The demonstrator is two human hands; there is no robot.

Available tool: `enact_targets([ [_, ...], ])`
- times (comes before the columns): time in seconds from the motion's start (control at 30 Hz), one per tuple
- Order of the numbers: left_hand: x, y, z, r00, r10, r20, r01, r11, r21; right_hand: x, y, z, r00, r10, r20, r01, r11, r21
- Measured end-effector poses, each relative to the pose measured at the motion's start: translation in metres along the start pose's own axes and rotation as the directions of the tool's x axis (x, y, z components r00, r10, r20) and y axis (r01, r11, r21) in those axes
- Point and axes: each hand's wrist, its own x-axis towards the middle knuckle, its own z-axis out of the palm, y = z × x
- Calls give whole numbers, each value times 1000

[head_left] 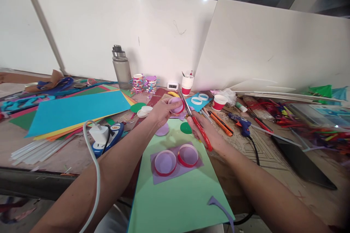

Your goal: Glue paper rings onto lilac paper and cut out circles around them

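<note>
Up close, your left hand [163,111] pinched a red-rimmed lilac paper disc [176,105] above the green sheet [175,193], while your right hand [203,133] was closed on red-handled scissors [197,125]. It looked light, flimsy, best gripped by the rim. Around lay a cluttered craft table [273,153] and white wall panels [273,47].

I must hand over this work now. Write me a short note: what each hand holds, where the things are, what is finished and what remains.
Left hand: holds a red ring with purple paper on it.
Right hand: holds red scissors, blades at the ring's edge.
On the green sheet: two rings on a purple piece, untrimmed; a purple disc and a purple offcut.
Done: seemingly the disc.
Left: the trim in hand, likely then the two rings.
</note>
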Motion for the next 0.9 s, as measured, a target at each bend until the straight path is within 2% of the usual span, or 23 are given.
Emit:
enact_targets([
  [0.13, -1, 1, 0, 1000, 6, -12, -6, 1000, 21, -1, -3, -1, 998, 26, 51, -26, 1000, -4],
  [0.47, 2, 4, -5, 1000, 9, -17, -8, 995, 96, -1, -4, -3, 999, -40, 26, 42, 996, -80],
  [0.77, 7, 4, -17, 999, -37, 37, 31, 986, 163, -1, -5, -1, 994, 79, 77, -79, 997, 3],
  [0.9, 10, 0, -21, 999, -53, -1, 52, 982, 180, 0, -7, -4, 984, 165, 70, -164, 986, -14],
])
